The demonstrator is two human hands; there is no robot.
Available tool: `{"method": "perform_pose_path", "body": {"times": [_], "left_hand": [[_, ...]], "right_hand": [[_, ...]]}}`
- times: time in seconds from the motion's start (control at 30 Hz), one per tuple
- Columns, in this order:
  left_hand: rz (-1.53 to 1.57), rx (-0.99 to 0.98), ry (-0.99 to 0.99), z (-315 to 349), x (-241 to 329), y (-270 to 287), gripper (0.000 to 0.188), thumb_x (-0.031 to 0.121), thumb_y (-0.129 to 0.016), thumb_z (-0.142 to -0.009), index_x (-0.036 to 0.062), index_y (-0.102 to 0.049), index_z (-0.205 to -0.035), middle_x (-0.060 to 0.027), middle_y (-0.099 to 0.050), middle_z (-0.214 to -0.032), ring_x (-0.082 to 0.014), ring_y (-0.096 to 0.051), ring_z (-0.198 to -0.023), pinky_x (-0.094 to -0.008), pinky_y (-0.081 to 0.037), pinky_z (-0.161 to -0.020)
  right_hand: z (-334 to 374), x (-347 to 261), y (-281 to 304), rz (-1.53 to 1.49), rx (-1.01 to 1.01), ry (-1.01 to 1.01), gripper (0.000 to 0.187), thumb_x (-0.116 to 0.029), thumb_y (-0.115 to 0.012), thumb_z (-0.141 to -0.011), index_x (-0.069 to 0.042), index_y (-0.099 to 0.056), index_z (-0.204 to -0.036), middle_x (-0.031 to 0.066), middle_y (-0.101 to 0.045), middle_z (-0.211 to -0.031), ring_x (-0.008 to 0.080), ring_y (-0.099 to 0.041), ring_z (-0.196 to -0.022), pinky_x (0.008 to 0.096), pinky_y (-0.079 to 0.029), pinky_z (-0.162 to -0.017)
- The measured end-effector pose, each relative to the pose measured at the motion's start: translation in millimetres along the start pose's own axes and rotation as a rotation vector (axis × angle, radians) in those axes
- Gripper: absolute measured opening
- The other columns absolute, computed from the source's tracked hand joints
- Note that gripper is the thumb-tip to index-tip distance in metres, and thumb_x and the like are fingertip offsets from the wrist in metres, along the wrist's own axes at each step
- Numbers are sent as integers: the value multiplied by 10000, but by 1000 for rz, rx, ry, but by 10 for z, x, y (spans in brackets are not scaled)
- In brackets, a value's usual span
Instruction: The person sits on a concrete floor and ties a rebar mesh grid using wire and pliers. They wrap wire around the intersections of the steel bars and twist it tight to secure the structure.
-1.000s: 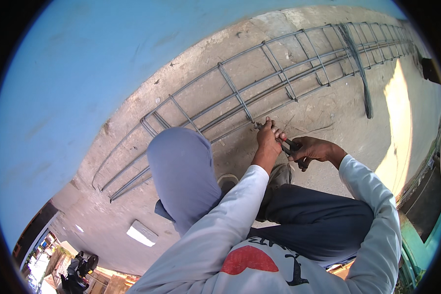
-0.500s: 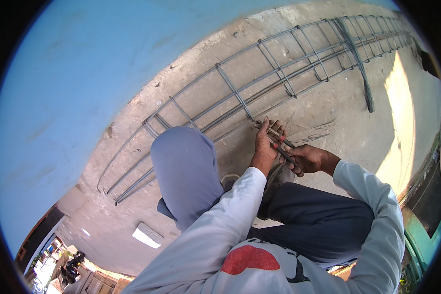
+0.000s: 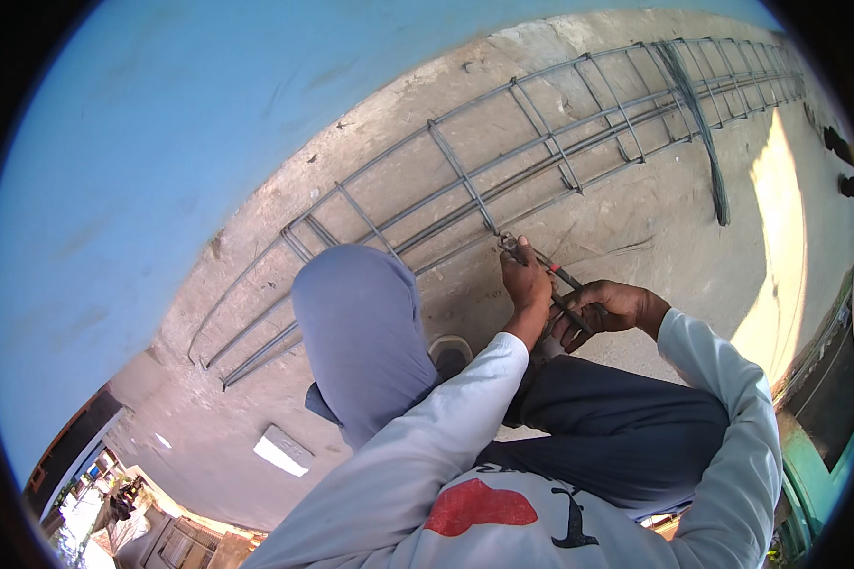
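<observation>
Tower pincers with dark handles and red bands point at the near side of a steel rebar cage. My left hand is closed near the head of the pincers, its thumb and fingers by the jaws. Further down, my right hand has its fingers round the dark handles. The round jaws are close to a corner of a stirrup; whether they touch it, or grip wire, I cannot tell. My left fingers hide part of the tool.
A bundle of tie wire hangs over the cage on the right. Along the far side runs a blue wall. My bent knee is beside the cage's near end. A white block-like piece lies at lower left. Dark shapes show at the right edge.
My left hand has turned from palm up with fingers spread to closed round the head of the pincers. The right hand has shifted slightly on the handles. Dark shapes now show at the right edge.
</observation>
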State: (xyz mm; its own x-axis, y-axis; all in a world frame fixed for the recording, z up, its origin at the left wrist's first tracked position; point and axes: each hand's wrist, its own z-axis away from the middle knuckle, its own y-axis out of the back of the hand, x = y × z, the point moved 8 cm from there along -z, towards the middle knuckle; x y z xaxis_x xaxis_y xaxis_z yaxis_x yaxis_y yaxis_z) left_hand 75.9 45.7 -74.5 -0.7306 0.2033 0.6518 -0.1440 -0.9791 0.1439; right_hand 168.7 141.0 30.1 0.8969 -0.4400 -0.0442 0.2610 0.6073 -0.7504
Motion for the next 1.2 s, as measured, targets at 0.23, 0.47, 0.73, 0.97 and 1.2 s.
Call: {"method": "perform_pose_path", "body": {"times": [0.23,0.47,0.73,0.97,1.2], "left_hand": [[-447,-57,-69,-16,123,253,557,419,-395,-1084,-56,-673,-998,-268,-707,-946,-426,-693,-907,-505,-519,-796],[-11,-453,-319,441,1220,-45,444,438,-400,-1101,47,-584,-1203,48,-381,-714,-88,-382,-603,-279,-409,-580],[240,-894,-45,848,1831,-136,565,567,-367,-1074,68,-590,-1218,60,-382,-697,-21,-307,-524,-198,-254,-441],[293,-997,216,869,1453,-343,534,553,-401,-1072,58,-594,-1026,44,-350,-616,-50,-291,-467,-217,-228,-422],[279,-1013,212,995,1374,-503,471,514,-477,-1064,71,-603,-963,64,-348,-602,-45,-293,-476,-219,-263,-442]], "right_hand": [[316,-540,472,1027,568,-91,506,-183,-613,-936,28,-526,-1388,154,-710,-1099,267,-673,-880,396,-542,-816],[554,-701,947,1209,686,-44,416,-147,-599,-936,-49,-567,-1339,76,-637,-909,185,-556,-810,353,-474,-720],[457,-719,629,1554,734,-200,593,-333,-571,-1026,-111,-391,-1545,194,-586,-1405,298,-554,-1290,436,-428,-1091],[369,-1250,-316,100,263,573,466,-380,-487,-1077,-33,-563,-1379,125,-680,-1123,254,-654,-1088,381,-528,-957],[560,-1352,-296,2,421,707,357,-375,-477,-1084,-51,-606,-1163,83,-660,-909,197,-686,-874,317,-560,-757]]}}
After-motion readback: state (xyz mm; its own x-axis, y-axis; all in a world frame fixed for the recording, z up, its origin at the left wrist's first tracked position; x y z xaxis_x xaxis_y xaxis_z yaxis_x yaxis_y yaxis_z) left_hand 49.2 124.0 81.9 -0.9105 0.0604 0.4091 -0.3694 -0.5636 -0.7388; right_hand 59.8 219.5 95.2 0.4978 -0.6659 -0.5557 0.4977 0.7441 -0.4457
